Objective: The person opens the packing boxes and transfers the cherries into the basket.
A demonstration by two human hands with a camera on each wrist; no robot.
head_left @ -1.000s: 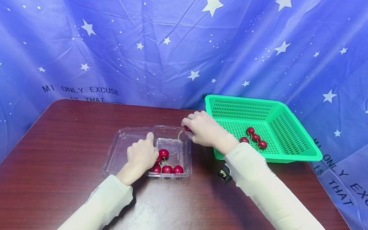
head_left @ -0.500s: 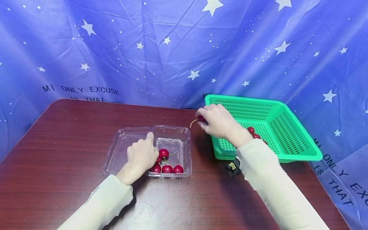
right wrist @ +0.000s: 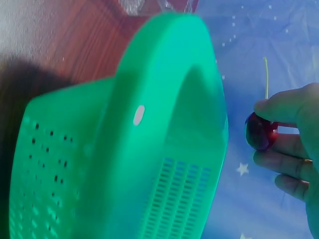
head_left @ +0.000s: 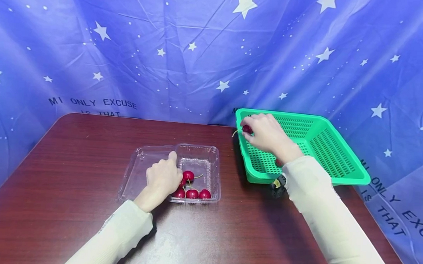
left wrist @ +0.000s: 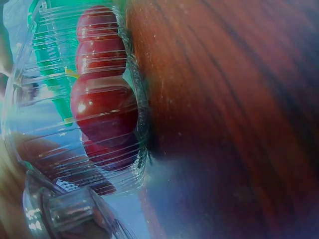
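My right hand (head_left: 267, 133) pinches a dark red cherry (head_left: 247, 129) between thumb and fingers, above the left end of the green basket (head_left: 350, 163). In the right wrist view the stem of the cherry (right wrist: 261, 132) points upward. My left hand (head_left: 162, 177) grips the hinge side of an opened clear plastic clamshell box (head_left: 215, 160). Several red cherries (head_left: 192, 194) lie in its near part; the left wrist view shows cherries (left wrist: 104, 107) through the ribbed wall. A cherry (head_left: 278, 162) in the basket shows partly below my right wrist.
The box's clear lid (head_left: 138, 168) lies spread to the left on the brown wooden table (head_left: 75, 188). A blue curtain (head_left: 186, 67) with stars hangs behind. The basket's raised rim (right wrist: 134, 114) stands close to the right wrist camera.
My right hand has moved right, from the box's far right corner to over the basket, carrying the cherry. The left hand and box have stayed put.
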